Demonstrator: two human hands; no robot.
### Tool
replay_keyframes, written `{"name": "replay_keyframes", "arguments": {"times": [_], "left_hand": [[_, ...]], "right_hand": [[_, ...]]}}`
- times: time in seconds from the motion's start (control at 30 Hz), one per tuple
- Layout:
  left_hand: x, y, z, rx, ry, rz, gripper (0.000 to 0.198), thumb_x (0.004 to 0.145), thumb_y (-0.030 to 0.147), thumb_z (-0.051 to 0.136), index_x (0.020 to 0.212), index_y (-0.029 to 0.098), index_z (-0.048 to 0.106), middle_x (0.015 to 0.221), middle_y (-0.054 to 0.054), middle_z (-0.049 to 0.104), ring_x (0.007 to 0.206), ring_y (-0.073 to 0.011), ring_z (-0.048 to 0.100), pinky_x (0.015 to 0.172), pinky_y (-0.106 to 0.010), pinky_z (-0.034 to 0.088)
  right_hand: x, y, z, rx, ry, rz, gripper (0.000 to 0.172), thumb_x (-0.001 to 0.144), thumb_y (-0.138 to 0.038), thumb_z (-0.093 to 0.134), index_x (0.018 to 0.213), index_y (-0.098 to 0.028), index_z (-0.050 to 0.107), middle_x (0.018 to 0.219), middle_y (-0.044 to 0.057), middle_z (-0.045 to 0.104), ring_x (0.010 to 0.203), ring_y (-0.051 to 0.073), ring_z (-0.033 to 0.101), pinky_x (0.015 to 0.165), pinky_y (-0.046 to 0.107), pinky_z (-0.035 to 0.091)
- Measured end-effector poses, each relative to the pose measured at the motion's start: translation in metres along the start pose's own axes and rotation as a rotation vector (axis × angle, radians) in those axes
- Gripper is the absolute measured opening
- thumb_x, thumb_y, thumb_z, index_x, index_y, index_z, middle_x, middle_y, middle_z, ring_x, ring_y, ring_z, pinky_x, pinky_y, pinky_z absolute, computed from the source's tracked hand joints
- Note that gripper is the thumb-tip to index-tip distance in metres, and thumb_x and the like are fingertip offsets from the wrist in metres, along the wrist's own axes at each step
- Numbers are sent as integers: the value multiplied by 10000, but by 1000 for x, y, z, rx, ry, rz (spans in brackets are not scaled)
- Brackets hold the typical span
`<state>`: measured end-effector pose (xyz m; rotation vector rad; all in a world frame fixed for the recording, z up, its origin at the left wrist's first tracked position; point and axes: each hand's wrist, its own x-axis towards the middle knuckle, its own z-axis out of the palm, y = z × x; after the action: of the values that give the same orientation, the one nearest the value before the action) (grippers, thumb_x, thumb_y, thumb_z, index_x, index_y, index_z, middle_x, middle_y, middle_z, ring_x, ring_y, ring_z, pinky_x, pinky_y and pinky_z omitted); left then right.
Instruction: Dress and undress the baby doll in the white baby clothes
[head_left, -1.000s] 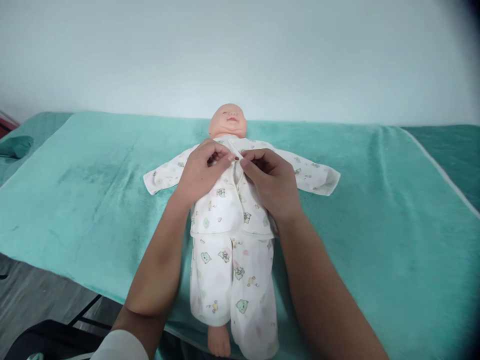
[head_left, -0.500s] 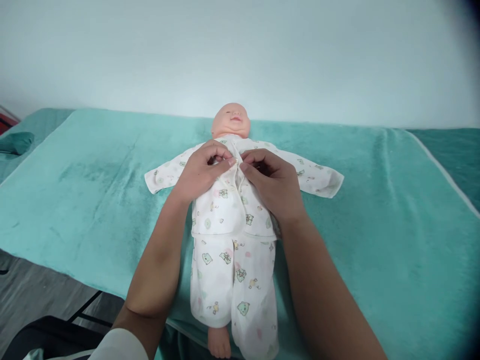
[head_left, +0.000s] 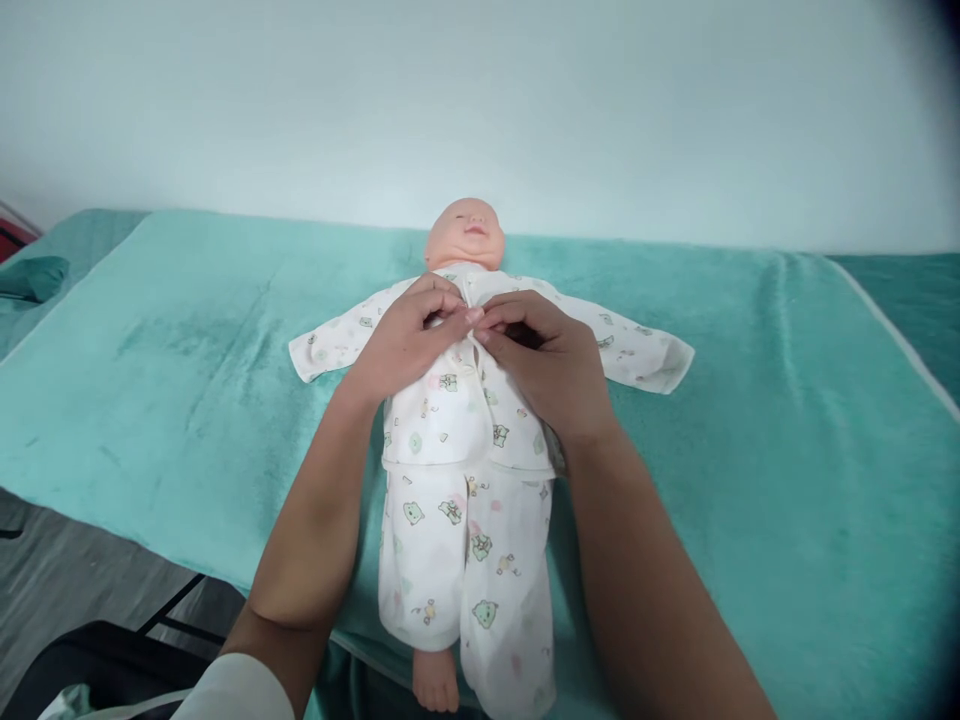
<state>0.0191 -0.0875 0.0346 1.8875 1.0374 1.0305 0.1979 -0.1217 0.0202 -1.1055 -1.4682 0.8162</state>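
Closer together than a second ago, the left hand [head_left: 409,340] and right hand [head_left: 559,365] nearly meet at the fingertips [head_left: 474,316]. One pale-edged green cover [head_left: 750,430] bears one doll [head_left: 466,232], face up, in one printed jacket [head_left: 435,420] and one pair of trousers [head_left: 424,560], one foot [head_left: 435,680] showing. Both hands curl, pinching the jacket's chest opening.

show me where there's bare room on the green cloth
Free: cloth from the left forearm to the floor, and from the right forearm to the white trim. Crowded: the doll, its shirt under left hand and right hand.
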Motion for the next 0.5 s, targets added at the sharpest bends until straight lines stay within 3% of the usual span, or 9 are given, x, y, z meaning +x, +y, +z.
{"name": "replay_keyframes", "arguments": {"times": [0.2, 0.37, 0.5], "left_hand": [[1, 0, 1, -71, 46, -64, 159, 921, 232, 658, 764, 211, 654, 1020, -27, 631, 933, -165, 582, 858, -345, 465], [0, -1, -4, -133, -18, -80, 133, 916, 258, 647, 791, 215, 661, 1046, -34, 645, 916, -170, 571, 815, -346, 469], [-2, -3, -6, -118, 9, -67, 51, 884, 218, 679, 871, 227, 631, 1029, -22, 647, 887, -151, 555, 807, -326, 462]], "right_hand": [[0, 4, 0, 5, 11, 85, 160, 808, -222, 724, 962, -238, 684, 957, 9, 655, 855, 155, 597, 765, 310, 505], [0, 5, 0, -4, -15, 89, 182, 798, -239, 735, 957, -244, 647, 919, -2, 618, 844, 156, 582, 752, 302, 493], [-1, -2, 0, -30, 5, 117, 159, 811, -253, 736, 911, -247, 612, 833, -17, 586, 764, 148, 544, 683, 293, 458]]}}
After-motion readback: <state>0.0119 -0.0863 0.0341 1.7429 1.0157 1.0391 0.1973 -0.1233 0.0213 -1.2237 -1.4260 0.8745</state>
